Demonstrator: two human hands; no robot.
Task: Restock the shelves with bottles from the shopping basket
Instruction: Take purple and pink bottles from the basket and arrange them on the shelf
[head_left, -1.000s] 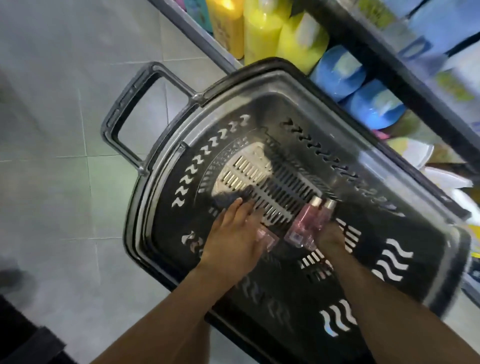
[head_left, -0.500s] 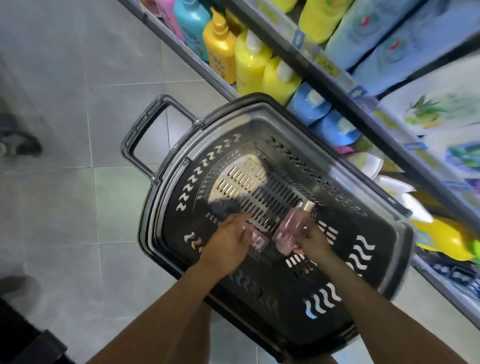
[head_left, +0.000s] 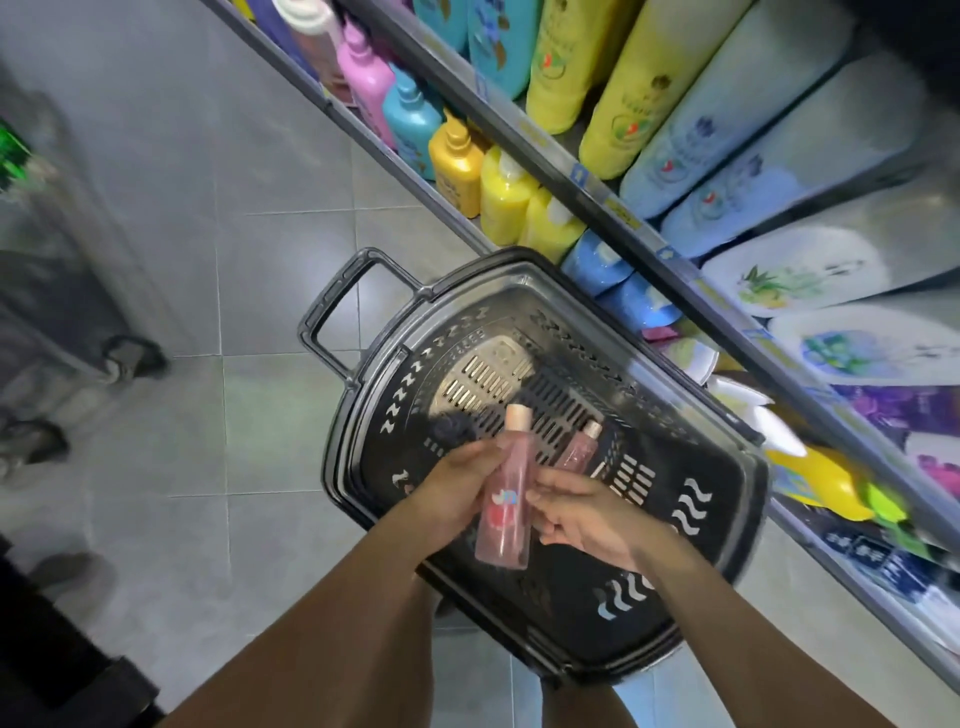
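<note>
A black shopping basket (head_left: 693, 512) stands on the grey tiled floor beside the shelves (head_left: 597, 195). Over the basket my left hand (head_left: 457, 493) grips a clear pink bottle (head_left: 505, 512) with a peach cap, held nearly upright. My right hand (head_left: 584, 514) is just right of it, fingertips against that bottle's side. A second, smaller-looking pink bottle (head_left: 579, 449) sticks up from behind my right thumb, held by that hand, its lower part hidden. The rest of the basket's bottom shows only its slotted floor.
The lower shelf holds yellow pump bottles (head_left: 501, 202), a teal one (head_left: 410, 122) and a pink one (head_left: 363, 75); blue-capped items (head_left: 597, 265) sit right behind the basket's rim. The upper shelf carries large refill packs (head_left: 727, 140). A wheeled cart (head_left: 124, 358) stands at left.
Both hands rose out of the basket's bottom. My left hand now holds a pink bottle up in front of me, and my view lifted toward the shelves.
</note>
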